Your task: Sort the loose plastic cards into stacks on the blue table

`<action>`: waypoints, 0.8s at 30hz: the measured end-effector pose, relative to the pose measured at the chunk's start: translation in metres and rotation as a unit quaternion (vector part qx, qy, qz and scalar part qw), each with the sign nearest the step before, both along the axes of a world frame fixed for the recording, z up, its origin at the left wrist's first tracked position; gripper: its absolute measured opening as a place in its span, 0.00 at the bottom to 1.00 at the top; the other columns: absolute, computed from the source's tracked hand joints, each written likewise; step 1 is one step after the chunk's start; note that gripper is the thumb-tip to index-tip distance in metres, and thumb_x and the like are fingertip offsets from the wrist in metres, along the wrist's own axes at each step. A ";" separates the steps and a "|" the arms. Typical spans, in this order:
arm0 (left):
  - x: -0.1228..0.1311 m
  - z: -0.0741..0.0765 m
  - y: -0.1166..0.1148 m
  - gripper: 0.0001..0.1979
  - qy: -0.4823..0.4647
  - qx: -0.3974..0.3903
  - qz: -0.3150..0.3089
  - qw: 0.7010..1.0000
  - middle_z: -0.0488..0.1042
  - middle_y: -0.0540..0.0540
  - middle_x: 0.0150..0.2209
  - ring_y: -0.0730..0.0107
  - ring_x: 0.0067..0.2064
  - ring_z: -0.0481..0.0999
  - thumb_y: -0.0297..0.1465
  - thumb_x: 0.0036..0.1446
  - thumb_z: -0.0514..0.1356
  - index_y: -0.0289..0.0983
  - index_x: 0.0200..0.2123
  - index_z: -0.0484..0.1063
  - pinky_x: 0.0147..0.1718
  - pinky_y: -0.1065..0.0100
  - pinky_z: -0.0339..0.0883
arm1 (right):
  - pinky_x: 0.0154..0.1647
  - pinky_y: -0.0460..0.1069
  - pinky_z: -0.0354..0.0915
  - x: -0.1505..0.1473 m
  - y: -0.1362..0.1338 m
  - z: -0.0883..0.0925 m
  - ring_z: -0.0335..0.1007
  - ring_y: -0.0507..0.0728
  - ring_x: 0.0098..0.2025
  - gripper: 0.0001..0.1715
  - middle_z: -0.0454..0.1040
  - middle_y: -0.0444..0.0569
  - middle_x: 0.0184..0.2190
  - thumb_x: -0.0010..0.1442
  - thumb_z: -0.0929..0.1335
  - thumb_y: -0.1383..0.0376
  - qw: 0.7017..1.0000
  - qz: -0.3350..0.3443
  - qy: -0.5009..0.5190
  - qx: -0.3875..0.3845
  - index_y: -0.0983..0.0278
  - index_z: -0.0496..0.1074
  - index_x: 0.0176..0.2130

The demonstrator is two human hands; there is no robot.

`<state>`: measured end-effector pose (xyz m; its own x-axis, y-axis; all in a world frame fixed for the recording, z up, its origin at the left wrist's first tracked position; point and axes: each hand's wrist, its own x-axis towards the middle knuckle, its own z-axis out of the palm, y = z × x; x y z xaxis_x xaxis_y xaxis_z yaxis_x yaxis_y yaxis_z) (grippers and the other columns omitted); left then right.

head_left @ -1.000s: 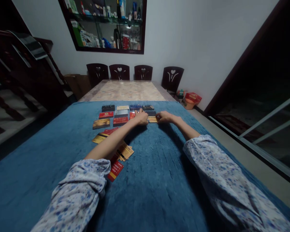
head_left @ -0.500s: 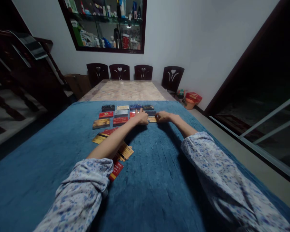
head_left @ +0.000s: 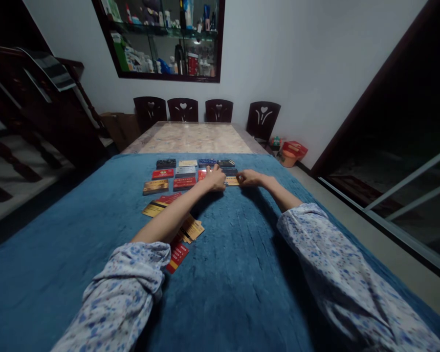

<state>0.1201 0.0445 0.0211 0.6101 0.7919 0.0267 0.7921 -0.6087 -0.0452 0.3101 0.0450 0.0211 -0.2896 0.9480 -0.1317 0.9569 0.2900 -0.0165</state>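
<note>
Little changed: left hand [head_left: 216, 179], right hand [head_left: 251, 178] still flank far yellow cards [head_left: 232, 181]; work stays there. Cannot tell whether either grip grasps.

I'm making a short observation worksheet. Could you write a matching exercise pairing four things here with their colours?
Things:
1. Card between left hand and right hand
2. Cloth under the cards
3. Right sleeve
4. Rightmost chair beyond the table

Colours:
A. Plain blue
B. Dark brown
C. Yellowish
D. Whitish with blue specks

Pairs: 1-C, 2-A, 3-D, 4-B.
</note>
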 end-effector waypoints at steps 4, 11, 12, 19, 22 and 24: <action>-0.003 0.002 -0.002 0.16 0.001 0.020 -0.028 0.999 0.72 0.32 0.57 0.39 0.66 0.57 0.29 0.55 0.59 0.34 0.46 0.79 0.60 0.38 0.54 | 0.36 0.44 0.64 0.002 0.000 -0.002 0.76 0.57 0.40 0.22 0.82 0.53 0.43 0.58 0.67 0.69 1.000 0.001 0.009 0.002 0.65 0.79 0.51; -0.014 -0.003 -0.004 0.19 -0.040 0.066 -0.067 0.995 0.72 0.31 0.58 0.43 0.66 0.58 0.27 0.57 0.57 0.32 0.52 0.75 0.57 0.42 0.54 | 0.36 0.44 0.62 0.014 -0.003 -0.007 0.74 0.55 0.38 0.26 0.81 0.52 0.41 0.58 0.69 0.67 0.998 0.012 0.052 0.023 0.67 0.76 0.55; -0.018 -0.003 -0.005 0.19 -0.053 0.072 -0.074 0.993 0.72 0.32 0.58 0.43 0.66 0.58 0.26 0.58 0.57 0.33 0.53 0.75 0.57 0.42 0.54 | 0.37 0.44 0.62 0.016 -0.004 -0.008 0.73 0.55 0.38 0.25 0.81 0.52 0.40 0.58 0.68 0.67 0.997 0.018 0.066 0.037 0.68 0.76 0.55; -0.045 -0.005 -0.016 0.16 -0.114 0.100 -0.100 0.983 0.75 0.36 0.54 0.44 0.63 0.60 0.25 0.59 0.56 0.38 0.47 0.79 0.56 0.43 0.51 | 0.35 0.45 0.59 0.018 -0.018 -0.016 0.70 0.54 0.35 0.17 0.80 0.51 0.36 0.56 0.66 0.70 0.978 0.048 0.138 0.147 0.66 0.81 0.42; -0.054 -0.005 -0.021 0.15 -0.126 0.104 -0.107 0.981 0.76 0.37 0.54 0.44 0.62 0.60 0.25 0.59 0.56 0.39 0.46 0.80 0.55 0.42 0.51 | 0.33 0.45 0.57 0.012 -0.023 -0.017 0.69 0.53 0.34 0.15 0.80 0.52 0.34 0.55 0.65 0.70 0.970 0.060 0.152 0.182 0.67 0.81 0.38; -0.060 -0.006 -0.025 0.16 -0.132 0.106 -0.112 0.979 0.76 0.37 0.54 0.44 0.62 0.60 0.23 0.59 0.56 0.39 0.46 0.80 0.54 0.43 0.52 | 0.33 0.45 0.56 0.007 -0.027 -0.017 0.68 0.54 0.33 0.14 0.80 0.52 0.33 0.54 0.65 0.70 0.964 0.072 0.161 0.201 0.67 0.81 0.37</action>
<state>0.0605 0.0199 0.0150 0.7173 0.5988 0.3561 0.6410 -0.7676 -0.0003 0.3173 0.0184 0.0040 -0.3864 0.8508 0.3562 0.8703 0.4642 -0.1646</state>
